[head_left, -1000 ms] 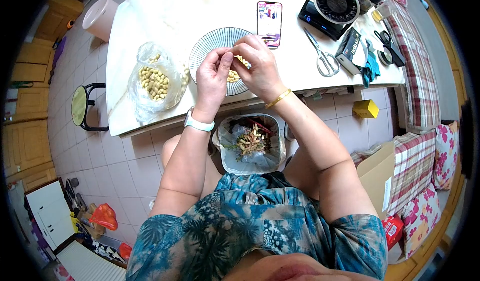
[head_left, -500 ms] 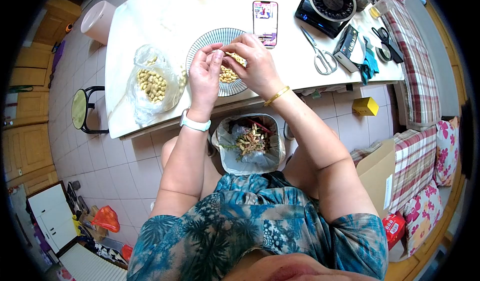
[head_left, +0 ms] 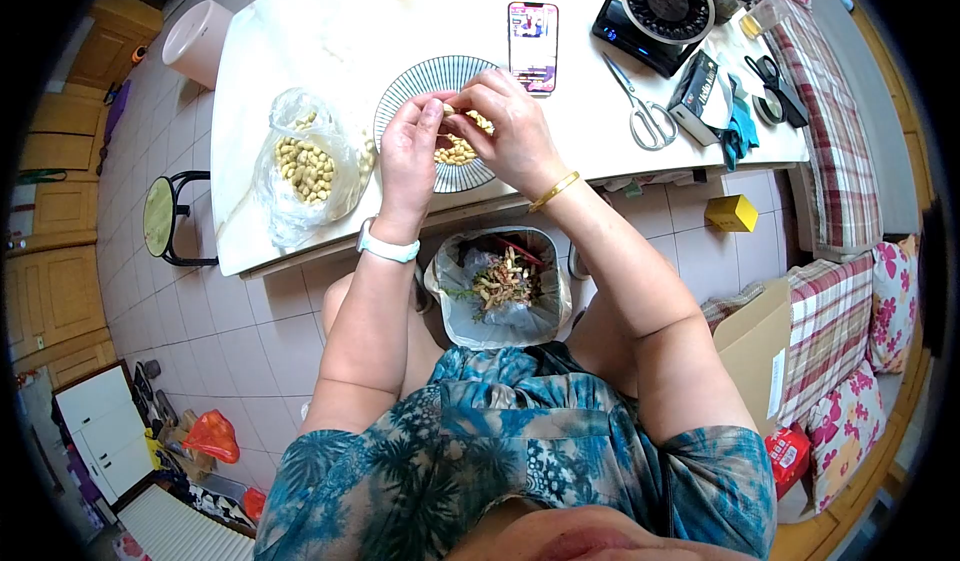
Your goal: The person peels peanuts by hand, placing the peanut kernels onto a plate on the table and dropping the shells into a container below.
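Note:
Over a striped plate (head_left: 398, 83), my left hand (head_left: 408, 151) and my right hand (head_left: 508, 126) meet at the fingertips. A small pale peanut (head_left: 447, 111) is pinched between them, mostly hidden by the fingers. More peanuts (head_left: 457, 151) lie on the plate below, partly covered by my right hand. To the left, a clear plastic bag (head_left: 283, 219) stands open with unshelled peanuts (head_left: 305, 169) inside. Under the table edge, between my knees, a lined bin (head_left: 455, 321) holds shells and scraps (head_left: 503, 283).
Beyond the plate lies a lit phone (head_left: 533, 46). Scissors (head_left: 642, 106), a black fan-like device (head_left: 660, 21), a box (head_left: 697, 101) and a teal cloth (head_left: 740, 133) are on the right of the table (head_left: 320, 31). A stool (head_left: 165, 216) stands at left.
My fingertips have shifted slightly, and the left thumb and fingers sit a little differently around the peanut. Both forearms stay nearly still.

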Tool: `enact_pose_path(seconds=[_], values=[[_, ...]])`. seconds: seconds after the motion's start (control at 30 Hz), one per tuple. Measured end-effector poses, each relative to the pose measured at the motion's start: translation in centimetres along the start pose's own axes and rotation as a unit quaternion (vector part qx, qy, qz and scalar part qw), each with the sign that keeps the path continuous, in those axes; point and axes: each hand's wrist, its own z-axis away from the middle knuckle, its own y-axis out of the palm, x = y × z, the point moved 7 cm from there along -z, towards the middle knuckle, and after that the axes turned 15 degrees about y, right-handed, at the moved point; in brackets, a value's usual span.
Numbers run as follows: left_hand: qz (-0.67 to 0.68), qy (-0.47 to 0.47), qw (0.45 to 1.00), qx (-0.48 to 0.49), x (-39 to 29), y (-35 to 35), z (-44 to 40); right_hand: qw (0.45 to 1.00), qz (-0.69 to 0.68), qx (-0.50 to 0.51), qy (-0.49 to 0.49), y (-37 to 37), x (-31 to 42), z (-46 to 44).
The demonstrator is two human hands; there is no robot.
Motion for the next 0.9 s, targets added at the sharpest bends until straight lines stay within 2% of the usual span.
enact_pose_path(seconds=[0.3, 0.47, 0.9], values=[[0.022, -0.038, 0.999, -0.031, -0.1, 0.1, 0.1, 1.000, 0.003, 0.007, -0.018, 0.0, 0.2, 0.0], [0.025, -0.044, 0.997, -0.058, 0.0, -0.2, 0.1, 1.000, 0.006, 0.001, 0.015, 0.1, -0.7, 0.0], [0.013, -0.051, 0.998, -0.037, -0.2, -0.1, 0.2, 1.000, 0.014, 0.010, 0.006, 0.3, -0.6, 0.1]])
